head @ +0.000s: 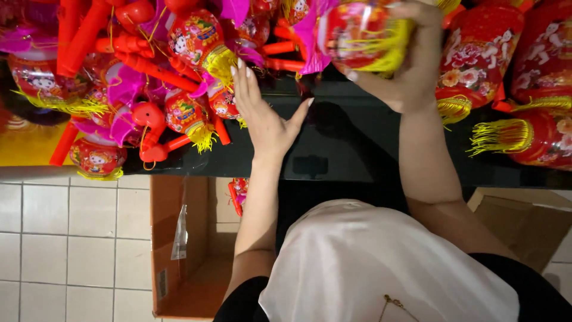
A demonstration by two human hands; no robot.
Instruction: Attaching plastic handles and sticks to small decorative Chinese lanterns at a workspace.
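The black bench (351, 149) is carrying a heap of red lanterns with yellow tassels — the pile is covering its far half. Below, an open cardboard box (196, 280) is standing on the white tiled floor (71, 238). Your right hand (408, 65) is gripping a red lantern (357, 36) above the bench, fingers curled around it. Your left hand (265, 113) is lying flat — fingers spread, touching the pile's edge.
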